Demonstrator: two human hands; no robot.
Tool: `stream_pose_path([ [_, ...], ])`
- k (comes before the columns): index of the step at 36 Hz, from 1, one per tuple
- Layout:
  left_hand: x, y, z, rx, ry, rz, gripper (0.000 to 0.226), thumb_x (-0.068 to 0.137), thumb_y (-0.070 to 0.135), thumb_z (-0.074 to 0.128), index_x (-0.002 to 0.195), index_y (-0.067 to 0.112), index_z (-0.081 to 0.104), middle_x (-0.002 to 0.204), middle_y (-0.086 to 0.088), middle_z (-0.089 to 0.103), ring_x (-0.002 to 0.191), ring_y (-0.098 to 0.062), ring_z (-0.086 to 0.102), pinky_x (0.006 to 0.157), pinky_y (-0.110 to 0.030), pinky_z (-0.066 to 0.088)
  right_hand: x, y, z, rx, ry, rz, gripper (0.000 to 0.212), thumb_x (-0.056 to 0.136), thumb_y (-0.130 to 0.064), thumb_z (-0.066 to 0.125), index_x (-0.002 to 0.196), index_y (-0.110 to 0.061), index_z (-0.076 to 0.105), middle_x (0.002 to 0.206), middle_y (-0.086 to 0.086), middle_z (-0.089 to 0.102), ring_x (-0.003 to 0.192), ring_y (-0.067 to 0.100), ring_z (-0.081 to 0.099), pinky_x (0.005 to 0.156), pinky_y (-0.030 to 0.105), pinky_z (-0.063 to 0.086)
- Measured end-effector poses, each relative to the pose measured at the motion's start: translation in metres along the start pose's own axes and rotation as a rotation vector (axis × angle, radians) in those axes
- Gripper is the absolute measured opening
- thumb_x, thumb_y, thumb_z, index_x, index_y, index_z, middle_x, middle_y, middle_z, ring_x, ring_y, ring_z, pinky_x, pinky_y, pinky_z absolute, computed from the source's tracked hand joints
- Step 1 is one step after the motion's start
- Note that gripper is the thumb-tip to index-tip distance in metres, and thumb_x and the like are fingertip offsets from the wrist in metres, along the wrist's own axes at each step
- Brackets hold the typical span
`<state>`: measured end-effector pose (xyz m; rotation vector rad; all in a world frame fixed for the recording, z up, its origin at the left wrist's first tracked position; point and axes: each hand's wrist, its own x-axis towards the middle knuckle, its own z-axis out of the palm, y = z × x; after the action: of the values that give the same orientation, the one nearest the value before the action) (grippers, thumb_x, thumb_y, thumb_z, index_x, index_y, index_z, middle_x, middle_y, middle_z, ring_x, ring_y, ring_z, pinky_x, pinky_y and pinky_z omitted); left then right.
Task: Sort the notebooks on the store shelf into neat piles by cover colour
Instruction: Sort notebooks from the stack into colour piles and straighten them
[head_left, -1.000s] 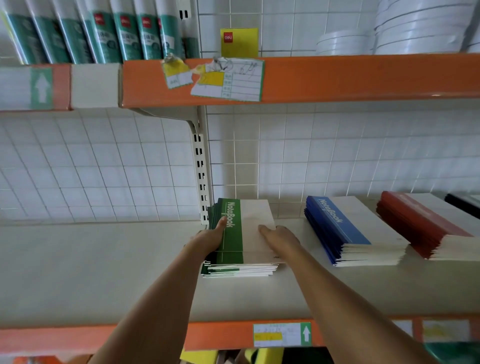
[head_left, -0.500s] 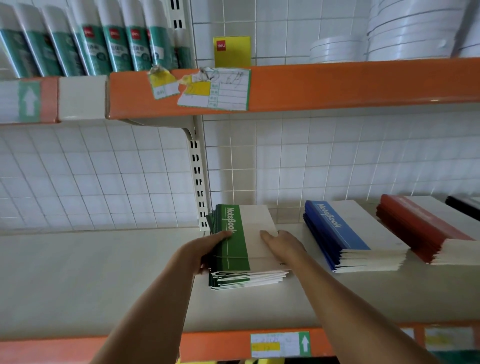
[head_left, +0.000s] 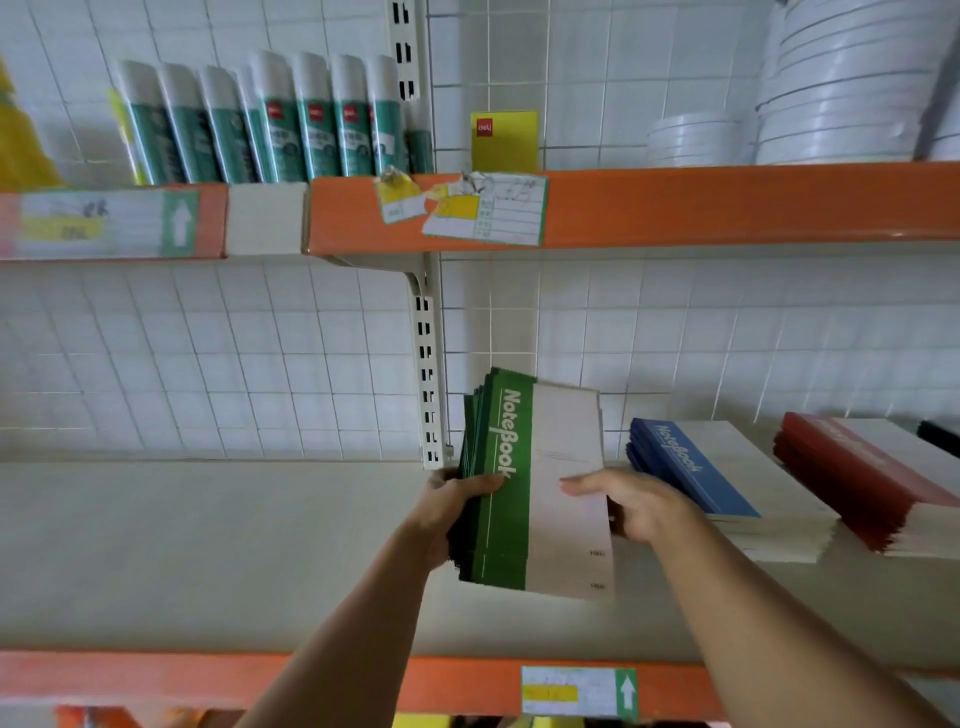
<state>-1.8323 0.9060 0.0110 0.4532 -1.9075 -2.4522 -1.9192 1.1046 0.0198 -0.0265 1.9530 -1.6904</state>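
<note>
In the head view we judged the green notebooks (head_left: 524, 483), lifted and tilted above the shelf (head_left: 208, 545) near its upright, could fan out and slide loose, since our left hand (head_left: 452, 506) gripped only the spine side and our right hand (head_left: 631, 506) the opposite edge, thumbs on top.

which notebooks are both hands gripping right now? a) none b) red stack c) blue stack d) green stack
d: the left hand and right hand grip the green stack on either side, tilted up, while the blue stack and red stack lie untouched on the shelf.
</note>
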Motion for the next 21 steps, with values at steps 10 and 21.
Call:
stream_pose_path([
  [10, 0.004, 0.015, 0.012, 0.143, -0.070, 0.219, 0.080, 0.067, -0.026, 0.062, 0.135, 0.009, 0.038, 0.109, -0.009, 0.060, 0.097, -0.025, 0.060, 0.071, -0.031, 0.052, -0.007, -0.003, -0.012, 0.138, -0.040, -0.268, 0.059, 0.074, 0.018, 0.061, 0.125, -0.009, 0.054, 0.112, 0.013, 0.068, 0.107, 0.031, 0.060, 0.079, 0.037, 0.048],
  [21, 0.000, 0.012, 0.011, 0.183, -0.202, 0.245, 0.074, 0.069, -0.016, 0.069, 0.130, 0.016, 0.043, 0.106, -0.009, 0.066, 0.095, -0.023, 0.065, 0.075, -0.031, 0.053, -0.014, 0.002, -0.016, 0.380, -0.093, -0.181, 0.089, 0.060, -0.060, 0.079, 0.137, -0.027, 0.048, 0.136, 0.008, 0.056, 0.124, 0.026, 0.053, 0.112, 0.048, 0.030],
])
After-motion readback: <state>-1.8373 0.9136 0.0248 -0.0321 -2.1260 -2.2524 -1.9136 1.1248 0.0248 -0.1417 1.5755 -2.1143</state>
